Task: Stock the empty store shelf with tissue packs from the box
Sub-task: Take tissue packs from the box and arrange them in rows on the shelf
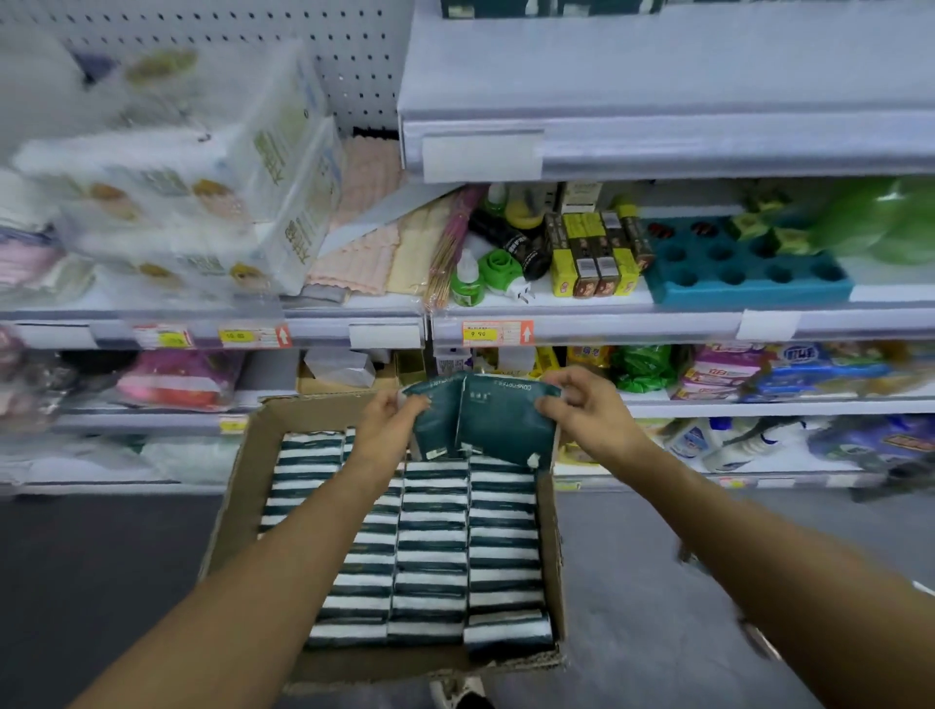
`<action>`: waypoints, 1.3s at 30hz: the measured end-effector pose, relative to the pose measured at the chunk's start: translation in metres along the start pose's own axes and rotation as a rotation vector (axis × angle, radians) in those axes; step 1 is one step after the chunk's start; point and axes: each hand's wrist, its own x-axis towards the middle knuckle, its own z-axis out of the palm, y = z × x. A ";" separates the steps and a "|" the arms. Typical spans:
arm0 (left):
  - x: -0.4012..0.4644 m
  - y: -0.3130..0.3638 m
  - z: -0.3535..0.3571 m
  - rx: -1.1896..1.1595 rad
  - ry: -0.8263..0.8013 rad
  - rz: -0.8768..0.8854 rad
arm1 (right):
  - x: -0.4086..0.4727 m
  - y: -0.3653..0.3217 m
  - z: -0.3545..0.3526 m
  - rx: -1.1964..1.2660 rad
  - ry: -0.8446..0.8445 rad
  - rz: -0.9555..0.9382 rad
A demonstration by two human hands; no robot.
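Note:
A cardboard box (238, 486) stands on the floor in front of the shelves, packed with several rows of dark green and white tissue packs (430, 556). Above its far end, two dark green tissue packs (480, 420) are held side by side, lifted out of the box. My left hand (389, 420) grips the left pack's edge and my right hand (587, 405) grips the right pack's edge. A wide grey shelf (657, 76) at the upper right is bare on most of its top, with dark green packs (546, 6) at its very back.
The middle shelf (582, 298) holds green bottles, yellow boxes, a blue tray (749, 273) and cloths. Large white tissue bundles (192, 192) fill the left shelf. Lower shelves carry bags and bottles. Grey floor (632, 582) lies on both sides of the box.

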 end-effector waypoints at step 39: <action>-0.034 0.329 0.035 -0.102 0.078 0.782 | 0.073 -0.215 -0.255 -0.275 0.613 -0.667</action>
